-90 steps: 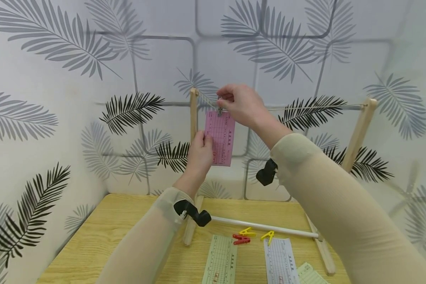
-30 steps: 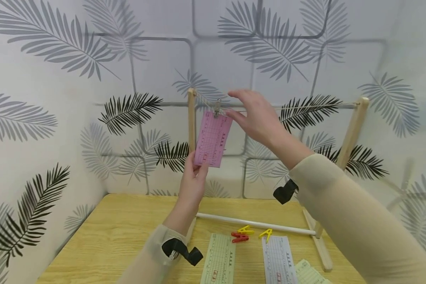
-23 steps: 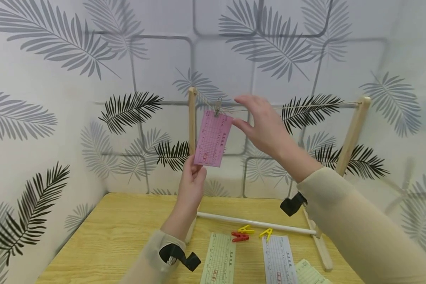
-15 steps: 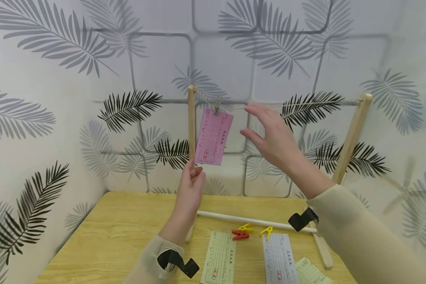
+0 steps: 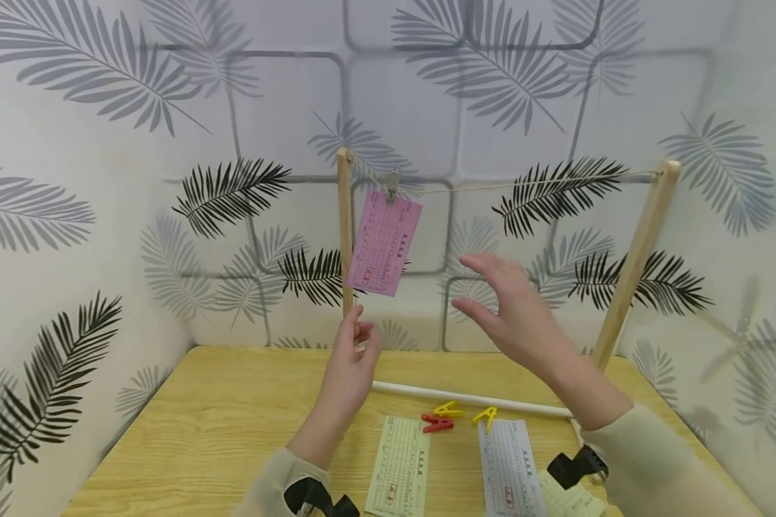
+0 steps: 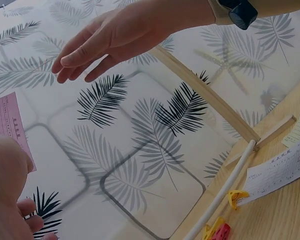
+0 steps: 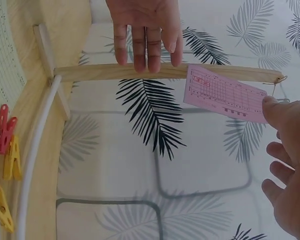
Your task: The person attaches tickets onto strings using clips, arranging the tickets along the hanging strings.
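Note:
A pink printed form [image 5: 384, 244] hangs tilted from the string [image 5: 478, 188], held there by a silver metal clip [image 5: 393, 185] near the left post. Below the form's lower edge is my left hand [image 5: 349, 359], fingers loosely bent and holding nothing. My right hand [image 5: 520, 309] is to the right of the form, thumb and fingers spread apart with nothing between them. In the right wrist view, the pink form [image 7: 225, 95] appears between both hands; the right fingers overlap its clipped end in that view.
On the wooden table [image 5: 233, 424] lie a green form [image 5: 397, 467], a white form [image 5: 511, 467] and another green sheet [image 5: 569, 495]. A red clip [image 5: 437, 422] and two yellow clips [image 5: 449, 409] lie near them. Wooden posts [image 5: 640, 258] and a white bar [image 5: 472, 396] make up the stand.
The right hand let go of the metal clip and moved right and down. The left hand released the pink form and dropped below it. The form now hangs by the clip alone.

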`<action>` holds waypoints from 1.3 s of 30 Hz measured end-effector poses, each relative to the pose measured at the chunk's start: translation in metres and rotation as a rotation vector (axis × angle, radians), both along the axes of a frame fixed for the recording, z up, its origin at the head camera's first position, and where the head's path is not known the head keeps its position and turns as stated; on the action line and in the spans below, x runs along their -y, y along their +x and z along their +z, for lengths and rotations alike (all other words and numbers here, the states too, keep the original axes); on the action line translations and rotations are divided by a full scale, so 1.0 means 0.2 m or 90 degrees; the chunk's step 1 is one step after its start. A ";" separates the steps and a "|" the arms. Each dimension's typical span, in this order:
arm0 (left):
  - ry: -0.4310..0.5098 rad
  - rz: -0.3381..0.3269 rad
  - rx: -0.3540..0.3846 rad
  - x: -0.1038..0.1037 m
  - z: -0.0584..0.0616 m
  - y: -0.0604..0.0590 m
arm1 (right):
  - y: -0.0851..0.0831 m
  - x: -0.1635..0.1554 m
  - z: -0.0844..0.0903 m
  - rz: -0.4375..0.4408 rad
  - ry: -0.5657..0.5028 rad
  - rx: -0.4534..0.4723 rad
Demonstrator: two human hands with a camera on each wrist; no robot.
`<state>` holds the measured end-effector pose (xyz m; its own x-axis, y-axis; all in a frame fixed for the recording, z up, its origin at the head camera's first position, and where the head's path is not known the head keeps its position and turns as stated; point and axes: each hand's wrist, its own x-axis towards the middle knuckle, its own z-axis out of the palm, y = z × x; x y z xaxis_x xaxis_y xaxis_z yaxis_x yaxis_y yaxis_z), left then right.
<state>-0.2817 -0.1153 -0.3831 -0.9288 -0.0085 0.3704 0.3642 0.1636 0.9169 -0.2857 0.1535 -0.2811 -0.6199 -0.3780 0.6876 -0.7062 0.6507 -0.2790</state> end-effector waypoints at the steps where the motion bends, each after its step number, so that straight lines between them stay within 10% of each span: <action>1: -0.007 -0.003 0.000 0.00 -0.01 0.00 | 0.01 0.00 -0.02 -0.001 0.001 0.012; 15: -0.069 -0.036 0.004 0.00 -0.15 0.01 | 0.06 -0.05 -0.32 -0.013 -0.012 0.210; 39: -0.284 -0.111 0.062 0.03 -0.31 -0.02 | 0.03 -0.01 -0.70 0.005 -0.013 0.357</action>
